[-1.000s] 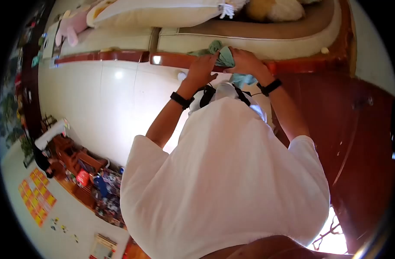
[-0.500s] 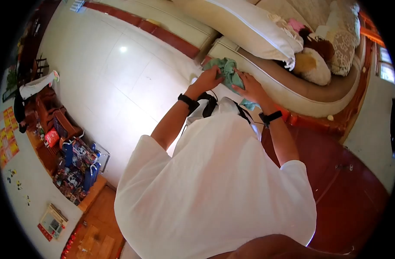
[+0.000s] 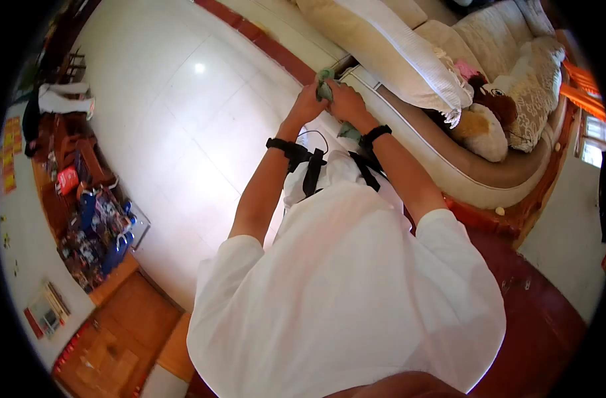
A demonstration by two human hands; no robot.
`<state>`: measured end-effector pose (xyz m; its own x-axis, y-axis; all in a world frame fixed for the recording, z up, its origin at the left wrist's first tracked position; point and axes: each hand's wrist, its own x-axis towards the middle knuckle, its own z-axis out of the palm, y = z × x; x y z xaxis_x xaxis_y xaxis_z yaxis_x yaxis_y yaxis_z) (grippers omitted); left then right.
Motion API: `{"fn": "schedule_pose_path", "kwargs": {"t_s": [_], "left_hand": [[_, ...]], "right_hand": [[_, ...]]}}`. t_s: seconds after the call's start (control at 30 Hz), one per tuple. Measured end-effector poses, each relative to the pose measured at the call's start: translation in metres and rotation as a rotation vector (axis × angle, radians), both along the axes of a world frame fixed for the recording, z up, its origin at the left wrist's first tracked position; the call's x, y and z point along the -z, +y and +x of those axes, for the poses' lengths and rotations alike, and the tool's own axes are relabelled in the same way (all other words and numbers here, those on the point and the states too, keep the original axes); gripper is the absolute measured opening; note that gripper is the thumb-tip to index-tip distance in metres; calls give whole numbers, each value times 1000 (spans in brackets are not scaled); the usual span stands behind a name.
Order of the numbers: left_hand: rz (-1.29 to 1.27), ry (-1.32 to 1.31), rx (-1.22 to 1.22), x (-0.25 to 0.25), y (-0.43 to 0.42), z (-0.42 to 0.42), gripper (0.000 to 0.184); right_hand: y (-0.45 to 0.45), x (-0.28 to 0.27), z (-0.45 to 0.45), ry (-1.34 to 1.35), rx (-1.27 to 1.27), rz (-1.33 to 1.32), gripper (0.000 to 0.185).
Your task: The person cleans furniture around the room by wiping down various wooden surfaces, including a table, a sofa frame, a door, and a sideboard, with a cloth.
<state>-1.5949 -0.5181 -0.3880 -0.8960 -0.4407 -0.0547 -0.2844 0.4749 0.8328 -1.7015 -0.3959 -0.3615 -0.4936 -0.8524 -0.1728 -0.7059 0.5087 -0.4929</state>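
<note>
A crumpled green cloth (image 3: 325,85) is bunched between my two hands, in front of the sofa's edge. My left hand (image 3: 309,104) is closed on its left side. Close beside it, my right hand (image 3: 347,103) is wrapped round the other side of the same cloth. A loose end of the cloth hangs below my right hand, near the wrist. Much of the cloth is hidden by the fingers. Each wrist wears a black band.
A beige sofa (image 3: 442,162) with a red wooden base stands at the right, bearing a long cushion (image 3: 389,50) and stuffed toys (image 3: 485,129). Pale floor tiles (image 3: 203,126) lie to the left. Another person (image 3: 61,99) sits at the far left, beside a cluttered wooden bench.
My hands have come closer together and moved slightly up and left. The cloth, spread wider before, is now gathered tightly between them. The view has shifted a little.
</note>
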Motion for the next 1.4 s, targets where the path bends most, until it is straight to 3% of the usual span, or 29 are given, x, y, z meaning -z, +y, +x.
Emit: {"fn": "schedule_pose_path", "kwargs": {"t_s": [0.07, 0.1, 0.17, 0.23, 0.3, 0.37, 0.43, 0.47, 0.57, 0.6, 0.73, 0.83, 0.9, 0.93, 1.0, 1.07, 1.13, 1.17, 1.2, 1.27, 1.3, 1.37, 1.4], "left_hand": [[274, 113, -140, -1, 15, 11, 58], [246, 124, -183, 8, 10, 14, 58], [454, 39, -231, 10, 11, 7, 61], [443, 80, -263, 6, 33, 2, 63], [457, 118, -293, 1, 68, 12, 65], [331, -3, -310, -9, 117, 17, 76], [172, -290, -199, -63, 162, 15, 83], [172, -278, -168, -62, 177, 12, 83], [-160, -83, -65, -36, 215, 16, 86], [36, -38, -35, -40, 227, 17, 88], [225, -147, 110, -70, 254, 13, 90], [388, -113, 134, -63, 271, 22, 92], [56, -190, 91, -53, 271, 15, 84], [-88, -157, 282, -48, 272, 4, 79], [-144, -100, 459, -39, 245, -7, 66], [-82, -58, 463, -54, 239, -23, 59], [227, -214, 163, -84, 248, -24, 57], [219, -211, 171, -72, 247, -26, 57], [-10, -238, 209, -45, 245, -30, 58], [-243, -265, 242, -52, 261, -27, 59], [-307, -323, 394, -91, 284, -18, 65], [-367, -386, 543, -101, 318, -18, 71], [-511, -327, 738, -85, 332, -25, 72]], "right_hand": [[5, 1, 7, 54, -21, 7, 68], [3, -1, 11, 57, -65, -20, 68], [19, -6, 11, 62, -54, -85, 68], [42, -2, 10, 96, -108, -93, 66], [68, -1, 15, 210, -121, -359, 67], [101, -2, 21, 167, -74, -280, 65], [133, -11, 20, 214, -63, -293, 64], [149, -13, 24, 236, -51, -258, 63], [192, -23, 34, 240, 35, -290, 63], [206, -28, 40, 193, 76, -233, 59], [245, -32, 56, 283, 246, -218, 55], [268, -32, 68, 383, 282, -262, 55], [269, -32, 62, 498, 220, -368, 56], [280, -27, 46, 502, 248, -352, 56], [282, -23, 35, 430, 101, -194, 55], [278, -40, 31, 323, 137, -139, 55], [279, -49, 31, 195, 153, -92, 56], [281, -47, 34, 199, 161, -99, 56], [285, -38, 38, 270, 176, -90, 56], [301, -27, 43, 339, 189, -85, 56], [318, -25, 44, 350, 182, -109, 56], [359, -29, 45, 357, 171, -134, 55], [384, -36, 41, 386, 103, -141, 53]]}}
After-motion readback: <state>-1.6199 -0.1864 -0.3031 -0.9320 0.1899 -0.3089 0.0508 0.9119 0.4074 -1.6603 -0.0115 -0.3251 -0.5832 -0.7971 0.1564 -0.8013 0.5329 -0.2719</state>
